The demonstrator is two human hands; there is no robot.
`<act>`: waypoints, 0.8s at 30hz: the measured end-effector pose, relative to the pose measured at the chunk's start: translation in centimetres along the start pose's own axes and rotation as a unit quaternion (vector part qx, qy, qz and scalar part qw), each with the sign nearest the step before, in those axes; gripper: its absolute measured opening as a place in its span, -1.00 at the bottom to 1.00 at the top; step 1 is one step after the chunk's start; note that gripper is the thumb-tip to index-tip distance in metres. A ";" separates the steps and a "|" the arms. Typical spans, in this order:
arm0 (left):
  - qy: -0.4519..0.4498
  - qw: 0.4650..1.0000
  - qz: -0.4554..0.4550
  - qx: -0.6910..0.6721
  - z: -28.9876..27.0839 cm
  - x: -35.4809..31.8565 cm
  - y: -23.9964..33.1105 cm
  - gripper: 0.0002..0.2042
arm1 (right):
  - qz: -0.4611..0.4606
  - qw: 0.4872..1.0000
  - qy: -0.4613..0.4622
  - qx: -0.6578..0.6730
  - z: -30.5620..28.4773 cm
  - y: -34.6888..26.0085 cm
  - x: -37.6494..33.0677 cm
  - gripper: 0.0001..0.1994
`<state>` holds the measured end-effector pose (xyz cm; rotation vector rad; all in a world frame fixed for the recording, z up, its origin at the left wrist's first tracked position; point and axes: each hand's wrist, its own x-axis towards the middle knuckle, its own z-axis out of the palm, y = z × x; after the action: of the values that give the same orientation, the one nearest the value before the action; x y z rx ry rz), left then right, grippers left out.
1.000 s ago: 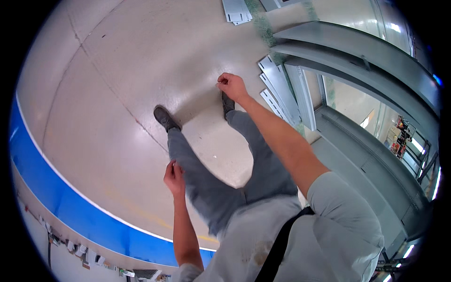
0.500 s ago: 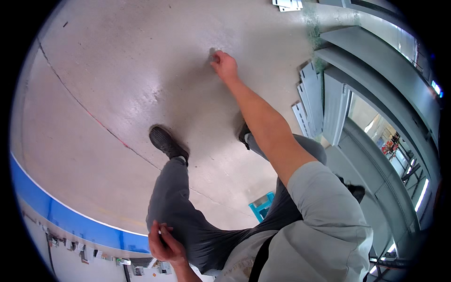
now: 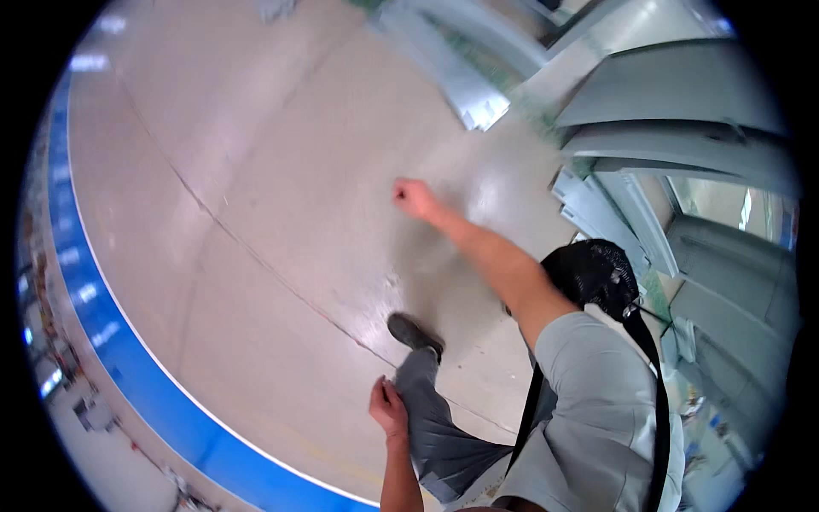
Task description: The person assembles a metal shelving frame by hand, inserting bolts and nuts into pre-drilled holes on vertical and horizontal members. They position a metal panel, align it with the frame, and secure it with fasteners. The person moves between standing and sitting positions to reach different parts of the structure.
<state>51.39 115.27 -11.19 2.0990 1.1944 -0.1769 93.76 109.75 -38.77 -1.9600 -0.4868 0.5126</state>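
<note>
My right hand (image 3: 415, 198) is stretched out ahead over the grey floor (image 3: 281, 188), its fingers curled closed. Whatever it may hold is hidden inside the fingers. Lower down, my left hand (image 3: 389, 407) hangs beside my left knee with its fingers bent inward. Nothing that I can name shows in it, and slight blur hides the details. A dark shoe (image 3: 415, 334) stands on the floor between the two hands. A black bag (image 3: 593, 273) on a strap hangs at my right side, next to my right forearm.
Large grey metal panels (image 3: 674, 94) stand along the right. Pale metal strips (image 3: 597, 209) lean near them, and more long pale pieces (image 3: 469, 94) lie on the floor farther ahead. A thin dark line (image 3: 256, 256) crosses the floor. A blue band (image 3: 162, 410) curves along the left.
My right hand has come away from a small thing near the floor. The view has turned, the black bag has swung into sight, and the teal stool has left the view.
</note>
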 end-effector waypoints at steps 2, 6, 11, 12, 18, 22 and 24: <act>-0.020 0.999 0.031 0.009 -1.4 -2.5 0.3 -0.78 | -0.041 0.997 0.006 0.062 -3.3 -8.7 -1.0 -0.92; -0.019 0.987 -0.066 -0.144 -5.9 -8.1 5.1 -0.77 | -0.073 0.976 -0.195 0.058 -19.4 -23.6 -13.2 -0.90; -0.205 0.963 0.155 -0.083 -11.1 -3.1 16.7 -0.84 | 0.007 0.981 0.159 -0.110 -51.8 -34.6 -27.2 -0.88; -0.225 0.953 0.172 -0.107 -10.5 -2.4 19.1 -0.84 | 0.024 0.966 0.230 -0.113 -57.7 -38.9 -30.7 -0.89; -0.340 0.871 0.312 -0.169 -6.0 -4.3 35.8 -0.79 | 0.126 0.879 0.448 -0.107 -65.2 -53.3 -64.5 -0.82; -0.432 0.800 0.338 -0.243 -6.2 -12.3 43.7 -0.77 | 0.095 0.808 0.559 0.159 -48.2 -45.9 -79.2 -0.84; -0.513 0.720 0.364 -0.294 -10.1 -21.0 47.6 -0.80 | 0.187 0.723 0.629 0.214 -39.1 -47.9 -78.8 -0.85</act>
<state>75.29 91.54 29.67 1.3377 -0.2687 -0.4391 44.48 57.92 31.37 -1.4926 0.8477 -0.5044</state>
